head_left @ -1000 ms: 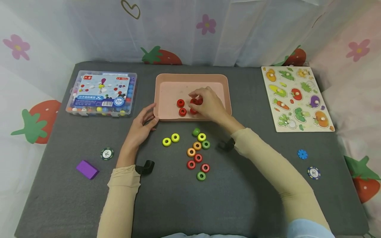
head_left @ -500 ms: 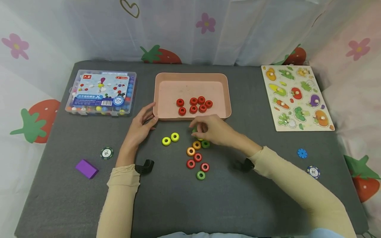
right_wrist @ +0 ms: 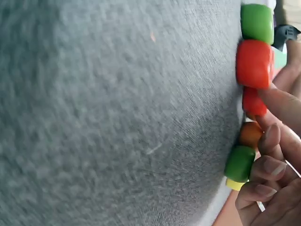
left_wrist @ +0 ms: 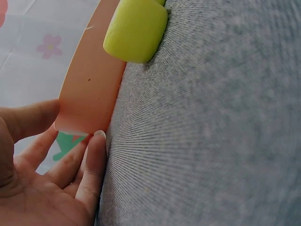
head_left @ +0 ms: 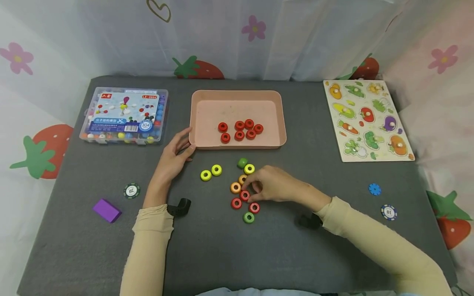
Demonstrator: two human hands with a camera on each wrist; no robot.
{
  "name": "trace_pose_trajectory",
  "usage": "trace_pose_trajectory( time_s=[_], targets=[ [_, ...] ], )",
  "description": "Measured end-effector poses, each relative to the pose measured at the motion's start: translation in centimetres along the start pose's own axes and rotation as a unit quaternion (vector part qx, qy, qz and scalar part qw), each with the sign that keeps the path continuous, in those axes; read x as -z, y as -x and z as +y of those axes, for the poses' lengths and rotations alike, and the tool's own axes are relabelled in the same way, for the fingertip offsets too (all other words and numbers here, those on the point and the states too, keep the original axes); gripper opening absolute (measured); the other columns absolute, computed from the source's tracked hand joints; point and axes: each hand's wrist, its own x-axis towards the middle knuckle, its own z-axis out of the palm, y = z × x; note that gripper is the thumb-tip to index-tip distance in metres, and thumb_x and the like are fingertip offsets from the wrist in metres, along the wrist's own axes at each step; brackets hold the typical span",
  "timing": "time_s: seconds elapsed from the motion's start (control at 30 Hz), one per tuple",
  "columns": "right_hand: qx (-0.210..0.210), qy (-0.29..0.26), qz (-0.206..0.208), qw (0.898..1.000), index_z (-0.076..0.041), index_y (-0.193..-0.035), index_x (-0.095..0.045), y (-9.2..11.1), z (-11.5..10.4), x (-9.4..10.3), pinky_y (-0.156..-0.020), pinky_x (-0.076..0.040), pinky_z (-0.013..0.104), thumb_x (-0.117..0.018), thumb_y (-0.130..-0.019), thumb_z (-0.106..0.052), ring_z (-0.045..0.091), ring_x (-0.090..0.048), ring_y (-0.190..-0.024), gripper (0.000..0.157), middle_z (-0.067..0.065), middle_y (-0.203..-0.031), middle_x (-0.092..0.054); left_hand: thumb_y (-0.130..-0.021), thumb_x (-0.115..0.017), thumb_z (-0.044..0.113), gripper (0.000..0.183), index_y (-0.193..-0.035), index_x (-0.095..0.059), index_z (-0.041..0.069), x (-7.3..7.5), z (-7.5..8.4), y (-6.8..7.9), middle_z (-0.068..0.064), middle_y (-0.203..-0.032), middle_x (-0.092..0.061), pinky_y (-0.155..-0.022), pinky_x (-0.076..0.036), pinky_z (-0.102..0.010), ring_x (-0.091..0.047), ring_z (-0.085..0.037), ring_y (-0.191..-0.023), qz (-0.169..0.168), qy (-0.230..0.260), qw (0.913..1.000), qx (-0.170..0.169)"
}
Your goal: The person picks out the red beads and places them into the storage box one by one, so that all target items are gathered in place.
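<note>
Head view: the right hand has reached a red ring on the table, fingertips slightly apart around it, grip unclear; picking seems begun. The left hand, fingers relaxed, touches the tray.

A shallow pink tray lies flat at the far middle, seven red beads in its near half; nearer, a single red bead lies hole-up.

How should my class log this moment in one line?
left hand: touching tray; right hand: touching red bead on table; tray contents: seven red beads
</note>
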Motion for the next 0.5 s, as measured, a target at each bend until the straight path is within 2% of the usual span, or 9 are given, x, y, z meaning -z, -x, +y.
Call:
trace_pose_trajectory(
  time_s=[0.1, 0.23, 0.37, 0.5],
  targets=[
    [0.004, -0.006, -0.002, 1.0, -0.021, -0.102, -0.075, -0.1, 0.1, 0.1, -0.055, -0.037, 0.021, -0.085, -0.081, -0.029, 0.001, -0.047, -0.056, 0.024, -0.014, -0.061, -0.052, -0.103, -0.058, 0.021, 0.056, -0.155, -0.038, 0.031, 0.0, 0.0, -0.1, -0.003, -0.153, -0.048, -0.079, -0.051, -0.024, -0.048, -0.021, -0.134, 0.001, 0.0, 1.0, 0.0],
    [0.013, -0.071, 0.019, 0.997, -0.019, -0.103, -0.074, -0.4, 0.5, 1.0, -0.054, -0.038, 0.021, -0.082, -0.083, -0.025, 0.003, -0.047, -0.054, 0.022, -0.011, -0.062, -0.053, -0.103, -0.058, 0.023, 0.056, -0.155, -0.038, 0.031, 0.0, 0.0, -0.1, -0.003, -0.153, -0.048, -0.08, -0.051, -0.024, -0.049, -0.02, -0.134, 0.002, -0.003, 1.0, 0.003],
    [0.024, -0.119, 0.087, 0.989, -0.017, -0.101, -0.073, -0.9, 1.4, 2.4, -0.055, -0.04, 0.024, -0.082, -0.083, -0.022, 0.008, -0.048, -0.055, 0.021, -0.007, -0.064, -0.054, -0.103, -0.058, 0.022, 0.056, -0.155, -0.038, 0.031, 0.0, 0.0, 0.0, -0.003, -0.153, -0.048, -0.08, -0.051, -0.026, -0.049, -0.02, -0.134, 0.001, -0.001, 1.0, 0.003],
    [0.018, -0.111, 0.189, 0.976, -0.013, -0.1, -0.073, -1.8, 2.8, 4.1, -0.059, -0.044, 0.028, -0.083, -0.083, -0.02, 0.013, -0.051, -0.061, 0.021, -0.003, -0.068, -0.057, -0.103, -0.058, 0.022, 0.057, -0.155, -0.038, 0.031, -0.1, 0.0, 0.0, -0.002, -0.153, -0.048, -0.081, -0.051, -0.026, -0.049, -0.02, -0.134, 0.0, -0.001, 1.0, 0.004]
  ],
)
